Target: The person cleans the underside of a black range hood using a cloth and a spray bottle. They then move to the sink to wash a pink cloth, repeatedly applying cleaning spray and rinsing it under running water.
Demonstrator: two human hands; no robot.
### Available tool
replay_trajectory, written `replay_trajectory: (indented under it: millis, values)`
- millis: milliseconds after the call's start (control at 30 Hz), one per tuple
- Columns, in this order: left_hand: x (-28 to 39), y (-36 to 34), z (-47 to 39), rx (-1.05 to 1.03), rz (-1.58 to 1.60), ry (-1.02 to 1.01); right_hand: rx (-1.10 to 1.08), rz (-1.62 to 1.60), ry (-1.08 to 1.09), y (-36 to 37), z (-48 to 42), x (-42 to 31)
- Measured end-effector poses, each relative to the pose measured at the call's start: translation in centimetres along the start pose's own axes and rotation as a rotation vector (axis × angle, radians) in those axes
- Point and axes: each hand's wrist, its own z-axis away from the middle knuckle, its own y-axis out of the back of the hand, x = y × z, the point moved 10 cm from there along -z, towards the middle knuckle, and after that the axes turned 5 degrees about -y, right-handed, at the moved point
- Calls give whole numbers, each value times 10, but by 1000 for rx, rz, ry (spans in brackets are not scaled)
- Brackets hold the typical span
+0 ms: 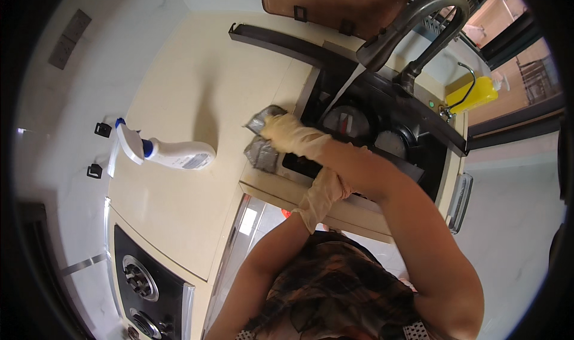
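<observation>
My right hand (287, 133), in a pale rubber glove, reaches across to the left and grips a grey, shiny-looking cloth (262, 155). The cloth lies on the countertop at the left edge of the black sink (435, 169), with parts showing above and below my fingers. My left hand (325, 188), gloved too, is at the front of the sink beneath my right forearm. Its fingers are mostly hidden there, so whether they hold anything is unclear. Water (343, 89) runs from the dark pull-down faucet (381, 44) into the sink.
A white spray bottle with a blue collar (181, 154) is on the cream countertop (179, 214). A gas hob (152, 286) sits at lower left. Behind the sink are a brown board (332, 3) and a yellow pump bottle (477, 94). A dark rail (273, 44) crosses the back.
</observation>
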Motion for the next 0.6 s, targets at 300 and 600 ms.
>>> replay_trajectory:
  millis: [300, 600]
  values:
    - [-19, -35, -5, 134, -47, -82, -88, -466, -352, 8, 126, 155]
    - [19, -55, -14, -23, -96, -80, -103, -1871, -290, -31, 239, 169]
